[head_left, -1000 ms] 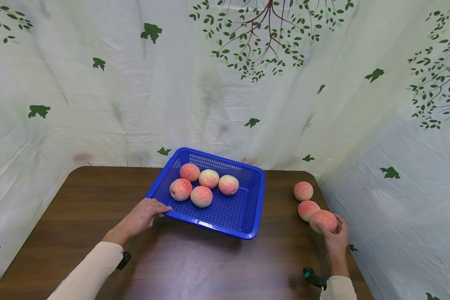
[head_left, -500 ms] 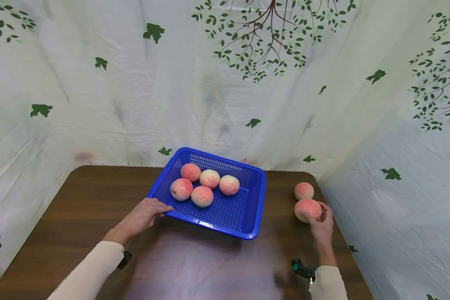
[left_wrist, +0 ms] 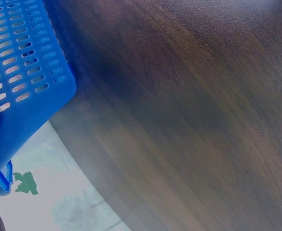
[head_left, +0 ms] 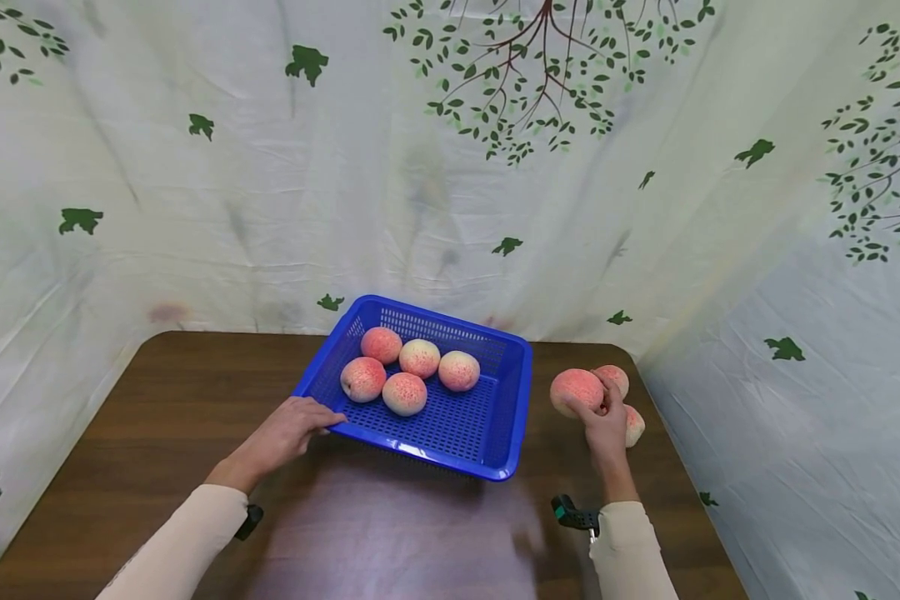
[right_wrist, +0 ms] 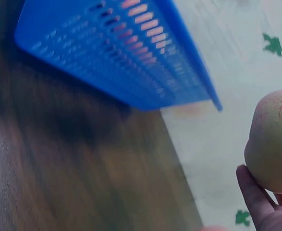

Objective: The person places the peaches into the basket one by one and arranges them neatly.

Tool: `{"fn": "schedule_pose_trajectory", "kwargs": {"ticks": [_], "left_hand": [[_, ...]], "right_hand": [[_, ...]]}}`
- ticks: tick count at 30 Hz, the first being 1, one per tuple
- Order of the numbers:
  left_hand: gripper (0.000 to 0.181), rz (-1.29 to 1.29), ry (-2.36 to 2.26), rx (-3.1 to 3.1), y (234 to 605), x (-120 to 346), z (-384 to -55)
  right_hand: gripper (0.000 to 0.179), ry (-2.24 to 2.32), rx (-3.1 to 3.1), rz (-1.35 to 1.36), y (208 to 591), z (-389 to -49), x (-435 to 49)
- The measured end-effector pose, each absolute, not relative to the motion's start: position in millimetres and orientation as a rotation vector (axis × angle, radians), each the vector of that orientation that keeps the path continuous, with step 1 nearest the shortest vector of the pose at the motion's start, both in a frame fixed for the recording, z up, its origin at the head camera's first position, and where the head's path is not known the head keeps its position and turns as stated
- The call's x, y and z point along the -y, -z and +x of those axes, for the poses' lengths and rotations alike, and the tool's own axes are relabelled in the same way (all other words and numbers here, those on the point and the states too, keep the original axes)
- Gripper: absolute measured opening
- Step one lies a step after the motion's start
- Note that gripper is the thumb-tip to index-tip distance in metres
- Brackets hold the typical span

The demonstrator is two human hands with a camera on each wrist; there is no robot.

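Where the table (head_left: 390, 542) comes nearest the wearer, two pale sleeves (head_left: 183, 542) reach in, with one black device (head_left: 249, 522) visible at each wrist. The left hand (head_left: 288, 429) grips the near left corner of the basket (head_left: 450, 437), thumb at the rim; its other fingers are mostly hidden. The right hand (head_left: 606, 425) pinches one peach (head_left: 576, 392) between thumb and fingers, to the right of the basket and apart from it. This held peach is roundish; which way its stem end points cannot be told.

One blue basket stands mid-table, toward the far edge, mouth upward. Its long axis runs left to right on a slant, the right end lying nearer the wearer.

Peaches number eight: one in the right hand, five in the basket, two loose on the table. Of the five, a near pair (head_left: 384, 387) sits toward the left, and a far row of three (head_left: 420, 358) slants behind it. Beside the right hand lie the nearer loose peach (head_left: 635, 427) and the farther loose peach (head_left: 615, 379), both partly covered by it.

Behind the table hangs a white curtain (head_left: 255, 167) printed with green leaves and three branches.
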State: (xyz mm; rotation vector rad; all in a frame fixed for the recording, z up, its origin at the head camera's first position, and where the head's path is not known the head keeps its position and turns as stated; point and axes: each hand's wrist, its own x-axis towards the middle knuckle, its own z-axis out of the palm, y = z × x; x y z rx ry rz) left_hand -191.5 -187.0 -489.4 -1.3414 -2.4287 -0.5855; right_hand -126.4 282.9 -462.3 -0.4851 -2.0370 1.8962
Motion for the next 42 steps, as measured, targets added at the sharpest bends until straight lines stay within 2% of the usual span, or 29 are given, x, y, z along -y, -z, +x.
{"fn": "schedule_pose_trajectory", "kwargs": {"ticks": [21,31,35,42], "left_hand": [[0.031,-1.331,0.589,2.450,487.4,187.4,-190.1],[0.032,-1.336,0.603,2.435,486.1,188.0,-189.4],[0.032,-1.328,0.599,2.447,486.3,187.9,-189.4],[0.031,-1.316,0.585,2.488,487.0,187.6,-189.7]], "right_hand": [[0.065,-1.896,2.167,-0.187,456.6,-163.0,-223.5],[0.062,-1.945,2.199,-0.133,436.1,-162.0,-188.7],[0.061,-1.982,2.201,-0.129,439.9,-167.6,-180.1],[0.066,-2.014,2.185,-0.174,467.8,-183.2,-167.9]]}}
